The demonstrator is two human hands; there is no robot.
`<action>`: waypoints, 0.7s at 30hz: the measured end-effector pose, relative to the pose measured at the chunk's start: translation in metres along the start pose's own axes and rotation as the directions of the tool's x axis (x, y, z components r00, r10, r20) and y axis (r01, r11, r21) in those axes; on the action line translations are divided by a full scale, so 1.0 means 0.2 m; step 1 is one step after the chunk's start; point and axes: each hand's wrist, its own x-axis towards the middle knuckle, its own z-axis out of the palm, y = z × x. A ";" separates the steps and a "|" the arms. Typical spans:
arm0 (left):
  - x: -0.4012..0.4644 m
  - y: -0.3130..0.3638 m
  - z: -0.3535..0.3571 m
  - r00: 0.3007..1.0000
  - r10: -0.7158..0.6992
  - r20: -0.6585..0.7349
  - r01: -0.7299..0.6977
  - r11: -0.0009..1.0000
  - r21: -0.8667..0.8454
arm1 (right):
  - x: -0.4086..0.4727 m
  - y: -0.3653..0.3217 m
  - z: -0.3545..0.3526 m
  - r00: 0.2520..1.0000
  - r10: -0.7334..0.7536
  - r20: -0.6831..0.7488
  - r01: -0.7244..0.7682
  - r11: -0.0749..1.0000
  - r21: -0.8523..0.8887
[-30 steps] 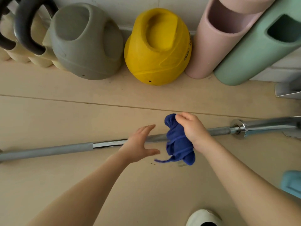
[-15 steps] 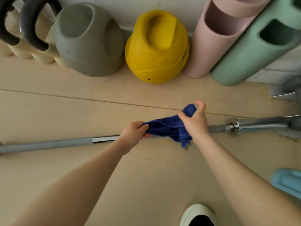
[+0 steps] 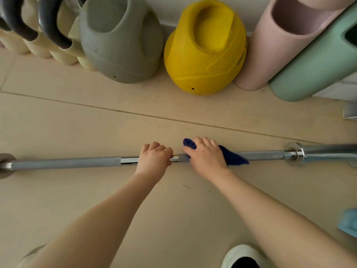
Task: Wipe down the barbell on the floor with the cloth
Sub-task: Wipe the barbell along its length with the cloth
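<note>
Long steel barbell (image 3: pixel 67 163) lies left-right on floor; left hand (image 3: pixel 153 159) curls round its shaft, right hand (image 3: pixel 206 158) presses dark blue cloth (image 3: pixel 233 158) around it; risk: round bar rolls if left grip slackens.

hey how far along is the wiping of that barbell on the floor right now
Done: the blue cloth is on the barbell, near its middle. In hand: the right hand grips the cloth around the shaft, while the left hand grips the bare bar beside it. Left: apparently nearly everything, since the long stretch toward the left end and the section up to the right collar lie uncovered. No cleaned section can be told apart.
</note>
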 end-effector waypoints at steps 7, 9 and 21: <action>-0.02 0.01 0.01 0.998 -0.007 -0.064 0.003 0.998 -0.066 | 0.04 -0.22 -0.04 0.984 0.110 0.142 -0.121 0.990 0.073; -0.03 0.01 0.02 0.998 -0.031 -0.049 0.026 0.996 -0.090 | 0.05 -0.22 -0.04 0.990 0.036 0.134 -0.051 0.993 0.106; -0.02 0.02 0.03 1.000 0.023 -0.013 -0.022 0.999 0.027 | 0.07 -0.20 -0.09 0.967 0.197 0.161 -0.223 0.961 0.164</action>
